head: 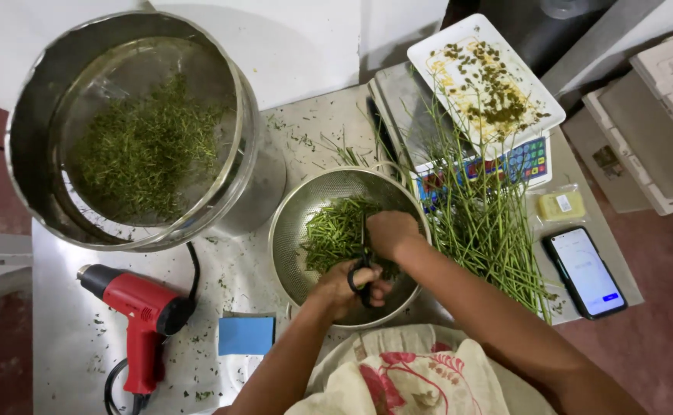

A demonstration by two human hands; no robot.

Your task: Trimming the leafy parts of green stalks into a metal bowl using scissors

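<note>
Far left: large steel pot (36, 123) held chopped greens. Near left on the desk (75, 338): red heat gun (140, 311), blue card (245, 335). Centre: steel colander (294, 230) with cut green stem pieces (332, 230). Left hand (340, 288) had its fingers closed through the scissors (363, 265) handles, blades pointing far, long axis near-to-far. Right hand (390, 233) sat just beyond, fingers curled shut around a bunch of stems, touching the blades; it was the hand nearer the uncut pile. Right: long green stalks (482, 223) ran near-to-far across a scale (532, 161), white tray (440, 54) above, phone (586, 270) near right.
</note>
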